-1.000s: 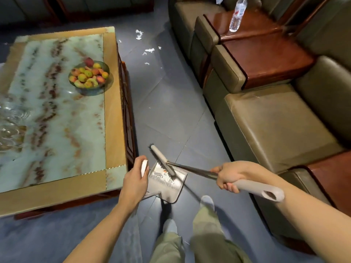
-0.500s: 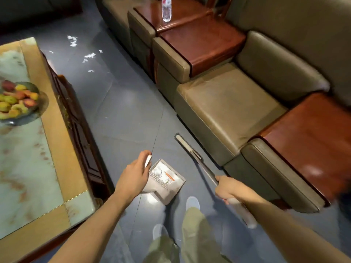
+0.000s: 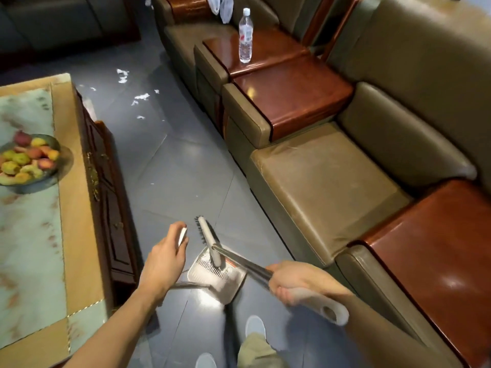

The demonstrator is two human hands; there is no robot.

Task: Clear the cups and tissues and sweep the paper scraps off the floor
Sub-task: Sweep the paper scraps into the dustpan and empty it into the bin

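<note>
A green marble desk with a tan border (image 3: 69,208) carries a bowl of fruit (image 3: 26,160). Beyond it, white paper scraps (image 3: 140,96) lie on the grey tiled floor (image 3: 172,168), well apart from the tools. The left hand (image 3: 164,258) grips the white handle of a grey plastic dustpan (image 3: 218,274). A grey broom head (image 3: 208,243) sits over the pan. The right hand (image 3: 295,282) is curled round the broom's handle. A clear plastic water bottle (image 3: 245,35) stands upright on a red-brown wooden armrest (image 3: 265,51).

Dustpan handle (image 3: 182,236): mostly hidden inside the left hand (image 3: 164,258); only its white tip shows.
Dustpan (image 3: 228,285): partly covered by the broom (image 3: 210,243) head.
Paper scraps (image 3: 140,96): small, blurred white flecks.
Fruit bowl (image 3: 57,166): cut by the left edge.
Bottle (image 3: 245,35): label unreadable.
Shoes (image 3: 255,326): 1 of 2 cut by the bottom edge.
</note>
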